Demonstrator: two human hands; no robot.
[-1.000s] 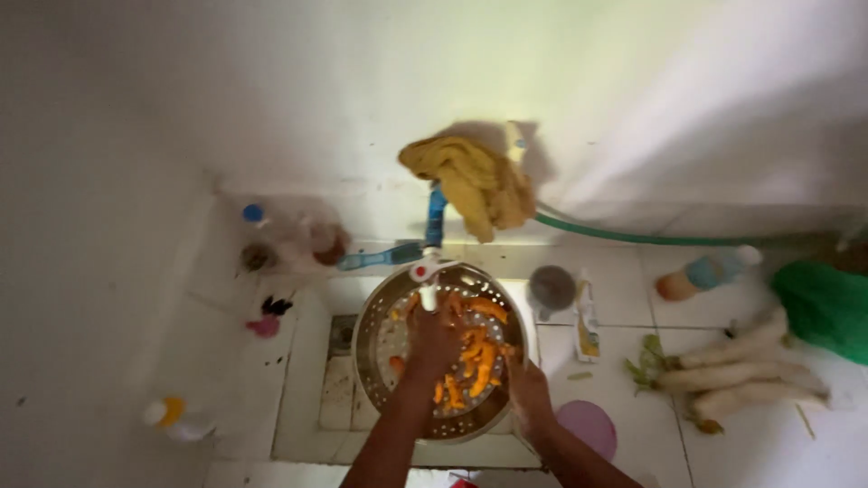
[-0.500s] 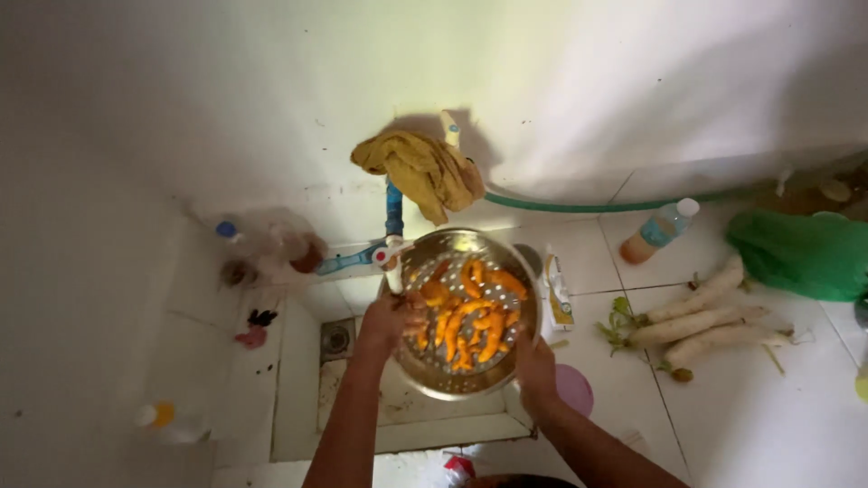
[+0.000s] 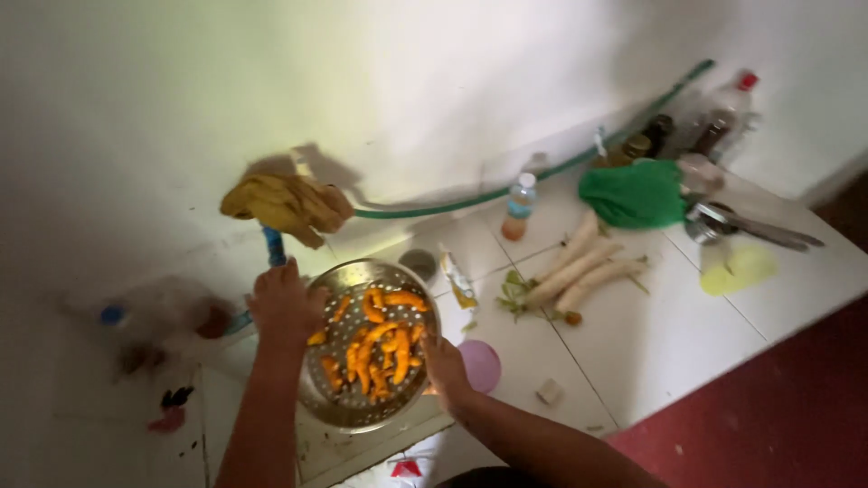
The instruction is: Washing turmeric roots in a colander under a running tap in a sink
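A round perforated metal colander point(image 3: 357, 408) full of several orange turmeric-like roots point(image 3: 372, 348) is held over a small tiled sink. My left hand point(image 3: 286, 304) grips its far left rim, just below the blue tap point(image 3: 272, 246). My right hand point(image 3: 445, 364) grips the right rim. The colander tilts slightly toward me. A yellow cloth point(image 3: 285, 204) hangs over the tap.
On the white tiled counter point(image 3: 687, 334) lie three white radishes point(image 3: 583, 267), a green bag point(image 3: 637, 193), a pink lid point(image 3: 480, 364), a small bottle with orange liquid point(image 3: 518, 208), metal utensils point(image 3: 755, 228) and bottles at the back. A green hose point(image 3: 542, 172) runs along the wall. Red floor point(image 3: 778, 425) lies to the right.
The view has swung left and tilted, showing more counter and red floor. The colander has lifted away from under the tap, both hands still on its rim.
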